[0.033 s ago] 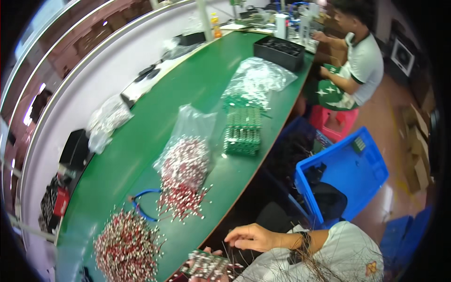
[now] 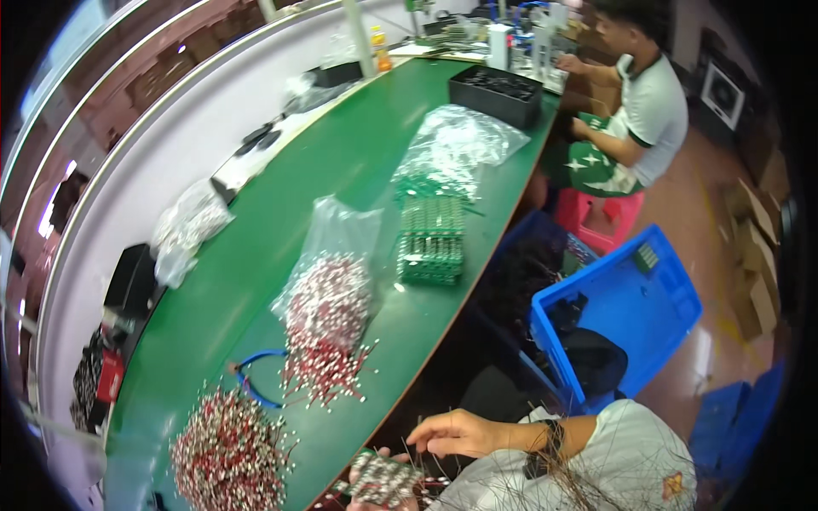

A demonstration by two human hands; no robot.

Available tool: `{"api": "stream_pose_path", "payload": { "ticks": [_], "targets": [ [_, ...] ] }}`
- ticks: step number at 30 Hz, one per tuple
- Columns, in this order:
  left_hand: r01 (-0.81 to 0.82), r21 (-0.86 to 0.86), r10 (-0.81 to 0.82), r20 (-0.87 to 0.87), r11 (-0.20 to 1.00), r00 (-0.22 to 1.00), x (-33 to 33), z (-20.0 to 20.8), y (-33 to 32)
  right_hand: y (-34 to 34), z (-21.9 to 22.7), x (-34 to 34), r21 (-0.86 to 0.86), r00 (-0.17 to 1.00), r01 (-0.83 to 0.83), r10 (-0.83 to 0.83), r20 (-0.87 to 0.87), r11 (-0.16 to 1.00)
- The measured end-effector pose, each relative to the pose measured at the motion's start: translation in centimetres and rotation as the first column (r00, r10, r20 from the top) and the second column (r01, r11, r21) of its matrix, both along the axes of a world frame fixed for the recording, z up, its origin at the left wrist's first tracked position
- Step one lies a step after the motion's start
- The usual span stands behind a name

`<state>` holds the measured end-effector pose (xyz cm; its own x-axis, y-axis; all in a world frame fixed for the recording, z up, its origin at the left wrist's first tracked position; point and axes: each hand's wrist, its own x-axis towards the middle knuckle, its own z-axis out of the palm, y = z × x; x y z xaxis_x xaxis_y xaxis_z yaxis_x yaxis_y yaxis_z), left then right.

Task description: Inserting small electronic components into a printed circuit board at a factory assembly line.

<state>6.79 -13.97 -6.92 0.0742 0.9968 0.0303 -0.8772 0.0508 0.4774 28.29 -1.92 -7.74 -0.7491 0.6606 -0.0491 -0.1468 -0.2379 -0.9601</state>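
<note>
At the table's near edge, my left hand (image 2: 382, 454) is closed around a green circuit board panel (image 2: 382, 482) with many pale and silvery parts on top. Red wire ends stick out beside it; the panel hides most of the palm. My right hand (image 2: 456, 433) hovers just right of the panel, fingers loosely stretched and apart, with nothing visible in it. To the left lies a big heap of short red wires with white ends (image 2: 228, 451). More such wires spill from a clear plastic bag (image 2: 331, 294) beyond it. Blue-handled pliers (image 2: 256, 379) rest between the two.
A stack of green circuit boards (image 2: 431, 243) stands farther along the green table (image 2: 332, 162), by another clear bag (image 2: 464, 140) and a black bin (image 2: 496, 94). A blue crate (image 2: 635, 302) is tilted at the right. Beyond, a co-worker (image 2: 652, 111) sits on a pink stool (image 2: 596, 217).
The whole view has shifted slightly. The panel in my left hand shows a little higher and farther right; my right hand stays in nearly the same place.
</note>
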Motion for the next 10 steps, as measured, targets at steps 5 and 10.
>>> {"api": "stream_pose_path", "payload": {
  "ticks": [5, 10],
  "targets": [
    [0.060, 0.179, -0.128, 0.399, 0.982, 0.908, 5.5, -1.3, 2.5, 0.2, -2.7, 2.4, -0.211, 0.987, -0.122, 0.097, -0.125, 0.970],
    [-0.242, -0.337, 0.103, -0.381, 0.910, 0.919, 8.2, -0.9, 4.3, 0.7, -8.0, 3.8, -0.145, 0.988, -0.079, 0.057, -0.147, 0.986]
  ]
}}
